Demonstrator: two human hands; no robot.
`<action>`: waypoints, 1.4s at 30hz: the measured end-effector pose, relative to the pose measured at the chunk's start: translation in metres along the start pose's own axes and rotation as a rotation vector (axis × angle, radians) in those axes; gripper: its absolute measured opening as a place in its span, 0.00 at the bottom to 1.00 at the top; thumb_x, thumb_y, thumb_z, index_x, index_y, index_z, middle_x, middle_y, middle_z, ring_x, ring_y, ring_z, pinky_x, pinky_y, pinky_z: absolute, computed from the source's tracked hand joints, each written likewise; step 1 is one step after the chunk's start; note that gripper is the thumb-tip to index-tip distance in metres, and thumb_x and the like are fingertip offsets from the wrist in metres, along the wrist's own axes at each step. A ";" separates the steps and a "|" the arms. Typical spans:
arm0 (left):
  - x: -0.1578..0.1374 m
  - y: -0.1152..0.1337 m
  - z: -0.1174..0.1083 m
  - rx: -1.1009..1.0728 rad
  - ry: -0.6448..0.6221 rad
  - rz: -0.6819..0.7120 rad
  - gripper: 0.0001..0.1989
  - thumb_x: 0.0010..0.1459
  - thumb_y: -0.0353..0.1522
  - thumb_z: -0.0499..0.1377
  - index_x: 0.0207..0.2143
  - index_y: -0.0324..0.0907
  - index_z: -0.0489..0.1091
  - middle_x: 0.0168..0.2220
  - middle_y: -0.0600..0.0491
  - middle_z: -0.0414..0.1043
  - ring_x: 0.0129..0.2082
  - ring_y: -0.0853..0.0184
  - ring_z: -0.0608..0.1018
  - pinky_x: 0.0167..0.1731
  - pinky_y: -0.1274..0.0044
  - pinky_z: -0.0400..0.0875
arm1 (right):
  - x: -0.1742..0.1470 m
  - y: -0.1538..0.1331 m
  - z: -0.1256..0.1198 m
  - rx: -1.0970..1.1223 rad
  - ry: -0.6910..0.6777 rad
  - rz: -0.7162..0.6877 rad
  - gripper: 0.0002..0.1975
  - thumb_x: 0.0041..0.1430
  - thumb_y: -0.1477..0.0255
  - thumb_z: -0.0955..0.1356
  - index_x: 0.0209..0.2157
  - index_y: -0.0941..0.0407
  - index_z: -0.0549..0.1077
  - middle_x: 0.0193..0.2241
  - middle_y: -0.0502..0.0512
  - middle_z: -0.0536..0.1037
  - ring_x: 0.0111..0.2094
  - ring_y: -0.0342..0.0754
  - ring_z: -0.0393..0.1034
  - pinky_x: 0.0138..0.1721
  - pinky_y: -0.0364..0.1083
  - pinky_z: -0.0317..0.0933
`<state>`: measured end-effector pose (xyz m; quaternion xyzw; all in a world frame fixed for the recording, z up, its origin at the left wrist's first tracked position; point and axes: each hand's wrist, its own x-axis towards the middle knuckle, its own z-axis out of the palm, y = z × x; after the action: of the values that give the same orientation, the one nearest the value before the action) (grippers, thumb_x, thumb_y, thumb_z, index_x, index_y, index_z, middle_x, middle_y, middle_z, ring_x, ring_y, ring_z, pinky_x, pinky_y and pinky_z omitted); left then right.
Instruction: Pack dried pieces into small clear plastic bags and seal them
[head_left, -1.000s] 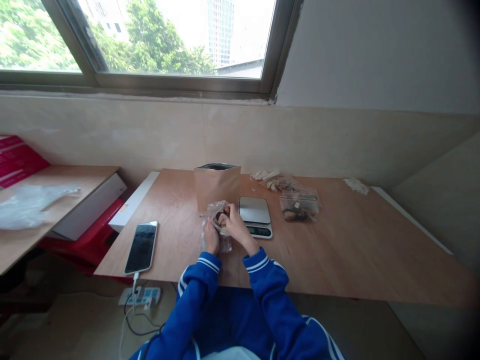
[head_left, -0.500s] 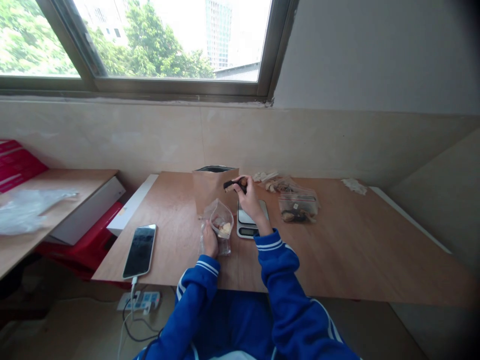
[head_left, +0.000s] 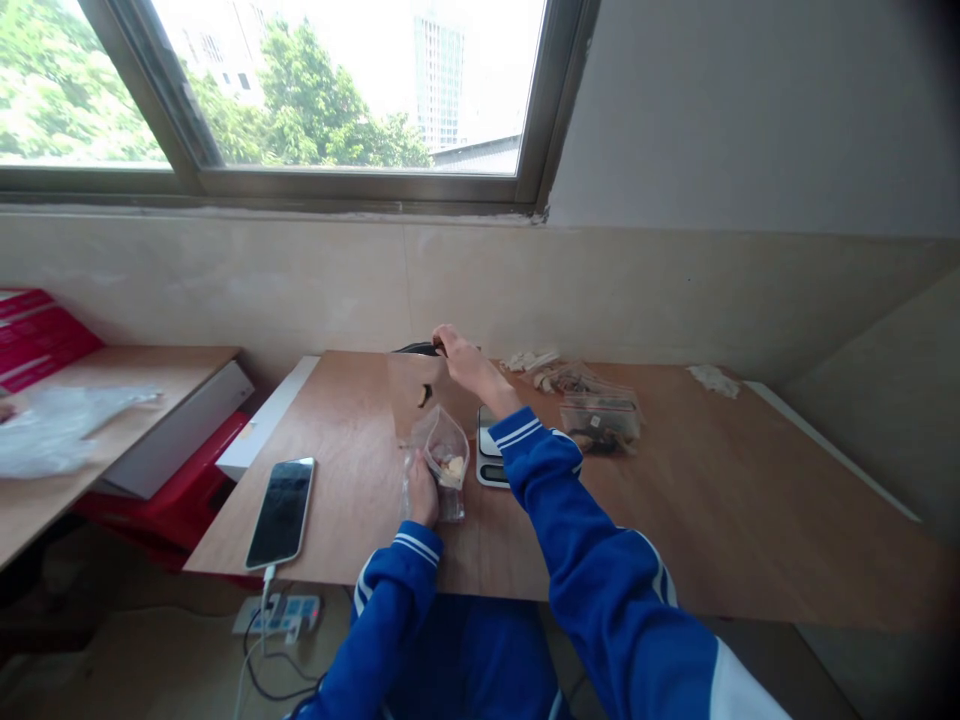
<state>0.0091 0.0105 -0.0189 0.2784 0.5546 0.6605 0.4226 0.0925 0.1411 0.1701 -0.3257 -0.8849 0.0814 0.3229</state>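
My left hand [head_left: 424, 492] is closed around a clear zip bag [head_left: 442, 432], whose open top shows pale pieces inside. Behind it stands a brown paper pouch [head_left: 411, 378] with a dark opening. Over that opening is my right hand [head_left: 456, 355], fingers bent together and pointing down; what they hold, if anything, is hidden. A small dark piece [head_left: 424, 395] shows against the pouch's front, just above the clear bag; I cannot tell whether it touches either. Below my right forearm sits a kitchen scale [head_left: 491, 472], partly covered by the sleeve.
Right of the scale lies a zip bag of dark pieces [head_left: 600, 425], with other clear bags [head_left: 566, 377] behind it. A phone [head_left: 281, 512] on a cable lies at left. White scraps [head_left: 714, 380] lie at far right. A plastic bag [head_left: 67, 430] rests on the left table.
My right hand has moved up and left from above the scale to the pouch's mouth. The dark pieces it held no longer show in it; one small dark piece appears before the pouch.
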 end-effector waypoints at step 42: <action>0.007 -0.007 0.001 -0.110 -0.018 0.043 0.27 0.63 0.46 0.47 0.46 0.36 0.75 0.41 0.43 0.78 0.43 0.60 0.79 0.45 0.70 0.72 | -0.103 -0.037 0.012 0.175 -0.647 0.186 0.11 0.54 0.81 0.65 0.38 0.59 0.77 0.37 0.57 0.78 0.38 0.49 0.71 0.42 0.45 0.63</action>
<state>0.0079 0.0174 -0.0263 0.2724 0.5075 0.6964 0.4282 0.1250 0.0484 0.1207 -0.3333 -0.8976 0.2852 0.0438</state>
